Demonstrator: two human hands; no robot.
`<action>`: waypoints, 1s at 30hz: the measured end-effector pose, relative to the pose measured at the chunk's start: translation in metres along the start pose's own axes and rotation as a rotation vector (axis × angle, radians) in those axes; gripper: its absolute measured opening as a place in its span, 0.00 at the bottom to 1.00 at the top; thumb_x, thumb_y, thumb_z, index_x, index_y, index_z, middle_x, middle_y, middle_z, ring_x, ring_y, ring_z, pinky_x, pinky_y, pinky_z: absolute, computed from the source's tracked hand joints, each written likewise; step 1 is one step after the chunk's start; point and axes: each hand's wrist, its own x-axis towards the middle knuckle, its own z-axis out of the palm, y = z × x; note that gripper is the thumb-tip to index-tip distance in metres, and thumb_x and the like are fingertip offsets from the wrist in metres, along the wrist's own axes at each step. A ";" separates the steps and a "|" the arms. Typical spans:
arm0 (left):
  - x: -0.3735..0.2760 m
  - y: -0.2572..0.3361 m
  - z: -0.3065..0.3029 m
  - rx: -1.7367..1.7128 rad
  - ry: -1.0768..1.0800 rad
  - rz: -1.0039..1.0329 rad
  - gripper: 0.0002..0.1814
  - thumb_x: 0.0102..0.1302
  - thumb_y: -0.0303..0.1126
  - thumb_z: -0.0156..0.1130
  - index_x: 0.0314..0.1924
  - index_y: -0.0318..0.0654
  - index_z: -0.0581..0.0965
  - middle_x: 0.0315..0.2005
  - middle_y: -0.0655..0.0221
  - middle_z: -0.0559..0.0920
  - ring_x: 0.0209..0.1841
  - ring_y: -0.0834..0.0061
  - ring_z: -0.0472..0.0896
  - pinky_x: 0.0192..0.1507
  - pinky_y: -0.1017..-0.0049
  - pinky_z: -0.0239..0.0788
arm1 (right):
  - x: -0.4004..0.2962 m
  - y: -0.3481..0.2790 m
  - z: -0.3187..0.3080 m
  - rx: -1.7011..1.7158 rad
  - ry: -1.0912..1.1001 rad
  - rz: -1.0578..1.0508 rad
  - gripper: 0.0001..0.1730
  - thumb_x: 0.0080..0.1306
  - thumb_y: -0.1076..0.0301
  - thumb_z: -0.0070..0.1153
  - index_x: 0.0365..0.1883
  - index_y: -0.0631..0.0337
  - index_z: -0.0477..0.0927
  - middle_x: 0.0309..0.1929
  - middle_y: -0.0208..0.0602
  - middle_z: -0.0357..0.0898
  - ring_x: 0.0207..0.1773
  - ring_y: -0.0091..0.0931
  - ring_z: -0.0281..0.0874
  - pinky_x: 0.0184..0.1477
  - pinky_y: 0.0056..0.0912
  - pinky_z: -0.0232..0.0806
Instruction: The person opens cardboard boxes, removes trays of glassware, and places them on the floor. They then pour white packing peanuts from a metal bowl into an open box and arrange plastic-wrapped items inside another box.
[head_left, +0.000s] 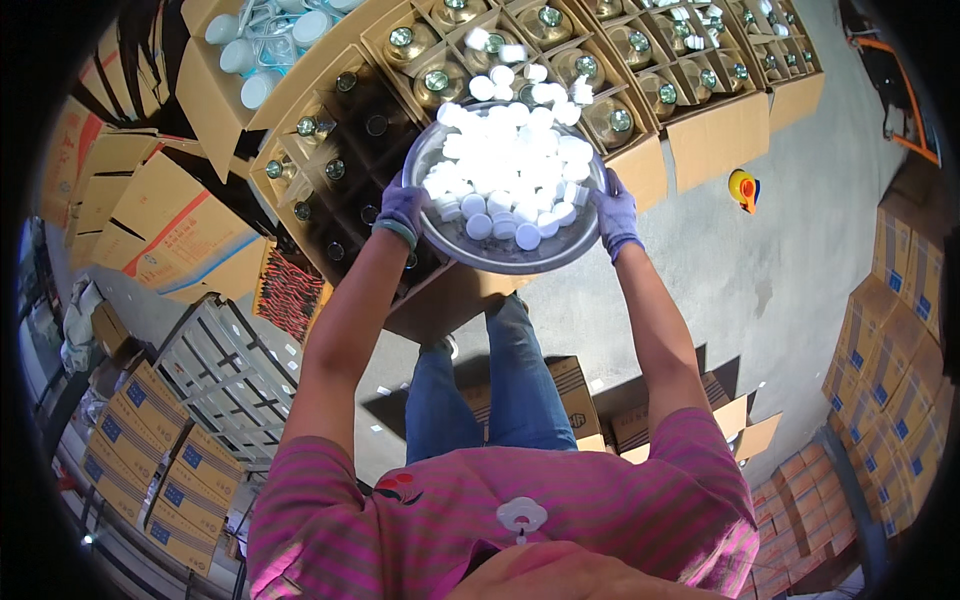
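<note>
A round metal basin (510, 259) piled with white plastic caps (504, 201) is held up level between my two gloved hands. My left hand (403, 206) grips its left rim and my right hand (618, 214) grips the right rim. Beneath and beyond it, divided cardboard boxes (442, 283) hold glass bottles (436, 81) standing in the compartments. Several white caps (512, 53) appear past the basin's far rim, above or on the bottles; whether they are falling cannot be told. More white caps (694, 42) lie among bottles in a box farther right.
An open carton (202, 112) of white-capped bluish bottles stands at the upper left. Flattened cartons (172, 225), a crate of red-and-black items (285, 296) and a metal rack (225, 375) are at left. A yellow-orange object (743, 189) lies on the floor; stacked cartons (892, 360) stand right.
</note>
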 end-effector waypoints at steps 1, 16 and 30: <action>-0.007 -0.006 0.000 -0.102 -0.020 0.019 0.32 0.43 0.15 0.49 0.54 0.37 0.76 0.42 0.62 0.80 0.41 0.61 0.80 0.44 0.65 0.76 | -0.005 0.005 0.000 0.022 -0.020 0.010 0.36 0.56 0.72 0.56 0.65 0.70 0.64 0.59 0.49 0.73 0.60 0.32 0.73 0.60 0.28 0.63; -0.110 -0.077 -0.108 -0.290 0.132 -0.070 0.40 0.42 0.13 0.45 0.62 0.38 0.68 0.50 0.61 0.78 0.49 0.64 0.78 0.46 0.71 0.74 | -0.118 0.015 0.066 -0.094 -0.165 -0.046 0.38 0.60 0.75 0.53 0.69 0.67 0.57 0.68 0.47 0.62 0.69 0.32 0.61 0.68 0.28 0.55; -0.130 -0.078 -0.249 -0.129 0.306 -0.099 0.32 0.46 0.17 0.49 0.56 0.37 0.74 0.40 0.63 0.80 0.36 0.70 0.78 0.35 0.74 0.73 | -0.155 -0.020 0.186 -0.206 -0.257 0.014 0.37 0.56 0.69 0.58 0.65 0.65 0.65 0.55 0.45 0.78 0.54 0.29 0.78 0.55 0.28 0.68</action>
